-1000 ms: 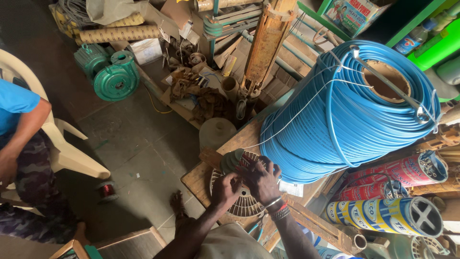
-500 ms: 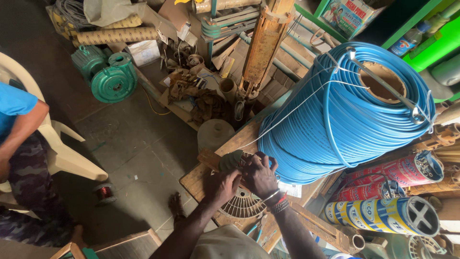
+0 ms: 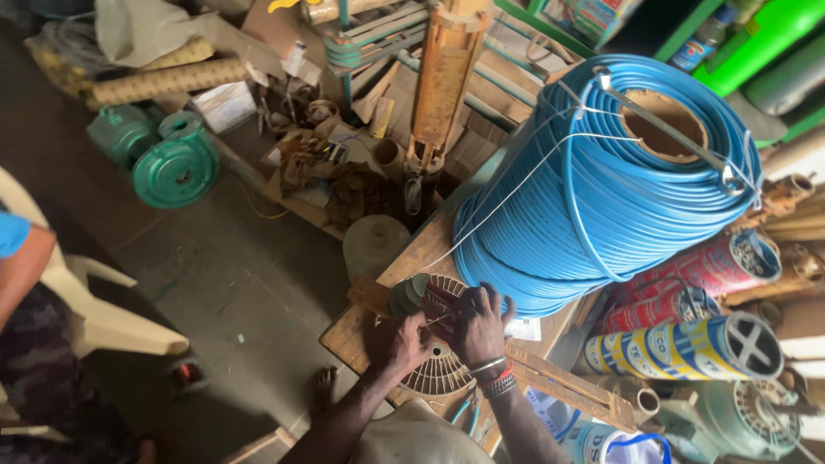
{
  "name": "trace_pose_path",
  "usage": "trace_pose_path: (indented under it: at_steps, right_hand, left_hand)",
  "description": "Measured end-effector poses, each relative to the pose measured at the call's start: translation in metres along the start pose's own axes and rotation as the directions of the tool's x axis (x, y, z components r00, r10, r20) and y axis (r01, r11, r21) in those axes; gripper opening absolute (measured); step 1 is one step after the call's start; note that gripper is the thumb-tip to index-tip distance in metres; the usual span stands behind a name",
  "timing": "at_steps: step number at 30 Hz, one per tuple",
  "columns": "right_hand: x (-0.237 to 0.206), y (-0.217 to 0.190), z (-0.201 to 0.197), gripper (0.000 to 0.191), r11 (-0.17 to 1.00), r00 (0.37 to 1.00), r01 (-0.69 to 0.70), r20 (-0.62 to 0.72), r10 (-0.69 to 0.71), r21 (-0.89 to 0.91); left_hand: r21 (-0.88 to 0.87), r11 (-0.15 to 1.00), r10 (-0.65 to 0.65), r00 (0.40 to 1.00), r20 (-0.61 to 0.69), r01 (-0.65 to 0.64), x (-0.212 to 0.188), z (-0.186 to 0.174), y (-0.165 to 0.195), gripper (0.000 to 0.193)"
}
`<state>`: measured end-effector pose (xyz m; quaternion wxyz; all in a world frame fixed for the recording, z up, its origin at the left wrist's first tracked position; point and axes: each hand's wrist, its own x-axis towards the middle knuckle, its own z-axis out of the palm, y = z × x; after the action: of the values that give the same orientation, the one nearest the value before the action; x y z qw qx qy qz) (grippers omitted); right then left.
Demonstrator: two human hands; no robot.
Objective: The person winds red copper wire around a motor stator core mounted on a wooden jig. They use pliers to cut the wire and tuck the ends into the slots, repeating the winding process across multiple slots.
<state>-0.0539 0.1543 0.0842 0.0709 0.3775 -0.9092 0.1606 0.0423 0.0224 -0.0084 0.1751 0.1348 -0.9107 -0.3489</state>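
Observation:
My left hand (image 3: 397,344) and my right hand (image 3: 478,325) both rest on a round motor part (image 3: 421,302) with a slotted cream fan cover (image 3: 440,375), lying on a wooden bench (image 3: 354,332). The fingers of both hands press around its reddish windings near the top. A thin white wire (image 3: 507,194) runs from the part up to a large coil of blue cable (image 3: 601,189) standing just behind it. Bracelets sit on my right wrist.
A green pump (image 3: 168,160) lies on the concrete floor at left, beside scrap parts and an orange metal column (image 3: 445,79). Spools of coloured wire (image 3: 687,344) lie at right. A seated person's arm (image 3: 19,258) and a white plastic chair (image 3: 94,314) are at far left.
The view has shifted slightly; both hands stay on the motor part, with the fingers working a little closer together over the windings.

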Motion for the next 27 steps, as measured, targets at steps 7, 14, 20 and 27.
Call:
trace_pose_path:
  at_steps: [7,14,20,27]
  right_hand:
    - [-0.008,0.002,0.014,0.025,0.986,0.976,0.076,-0.212,-0.044,0.146]
    - [-0.098,0.048,0.022,0.004,0.796,0.901,-0.167,-0.237,0.363,0.582]
    - [-0.218,0.074,0.086,0.032,0.576,0.509,-0.812,0.591,0.626,0.089]
    - [-0.196,0.015,0.127,0.063,0.412,0.369,-0.91,0.359,0.857,-0.049]
  left_hand:
    - [-0.238,0.951,0.206,0.978,0.023,-0.195,0.028,-0.009,-0.034,0.021]
    - [-0.497,0.846,0.247,0.968,0.048,-0.192,0.028,-0.017,-0.033,0.029]
    - [-0.159,0.945,0.318,0.918,0.238,-0.286,0.038,-0.035,-0.015,0.023]
    - [-0.02,0.843,0.527,0.819,0.225,-0.537,0.057,0.019,-0.032,0.038]
